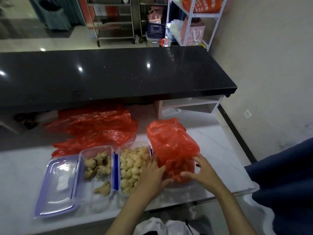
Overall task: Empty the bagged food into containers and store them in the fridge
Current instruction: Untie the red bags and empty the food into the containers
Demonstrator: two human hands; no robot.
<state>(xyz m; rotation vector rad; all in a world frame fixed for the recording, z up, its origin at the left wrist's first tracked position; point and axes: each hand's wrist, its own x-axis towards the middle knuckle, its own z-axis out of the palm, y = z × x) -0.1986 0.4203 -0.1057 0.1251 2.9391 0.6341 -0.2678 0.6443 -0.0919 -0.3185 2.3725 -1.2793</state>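
Observation:
A red plastic bag with food in its bottom stands in a clear container at the right of the white counter. My left hand grips the bag's lower left side and my right hand grips its lower right. Left of it, a clear container holds several pale food pieces. Further left, another clear container holds several brownish pieces. A clear lid with blue trim lies at the far left.
Crumpled empty red bags lie behind the containers on the white counter. A raised black countertop runs across the back. A person's dark sleeve is at the right; shelves stand beyond.

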